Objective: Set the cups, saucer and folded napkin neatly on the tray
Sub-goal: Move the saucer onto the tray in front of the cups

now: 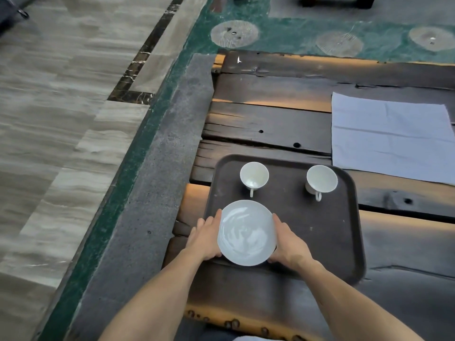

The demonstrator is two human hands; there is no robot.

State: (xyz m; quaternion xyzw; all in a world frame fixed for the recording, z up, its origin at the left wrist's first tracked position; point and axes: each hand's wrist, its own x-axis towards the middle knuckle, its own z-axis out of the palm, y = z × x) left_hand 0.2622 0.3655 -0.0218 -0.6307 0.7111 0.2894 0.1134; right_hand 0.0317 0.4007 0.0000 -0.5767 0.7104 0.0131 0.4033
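Saucer (247, 233), lower centre of tray (344, 242): glazed, likely slippery, brittle. Left hand (205, 238) and right hand (286, 244) cradle opposite rims, fingers nearly straight; rim hold suits.

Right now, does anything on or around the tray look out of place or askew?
One thing: the white napkin lies spread flat on the wooden table beyond the tray, not folded or on it. Both cups stand upright; both hands flank the saucer.
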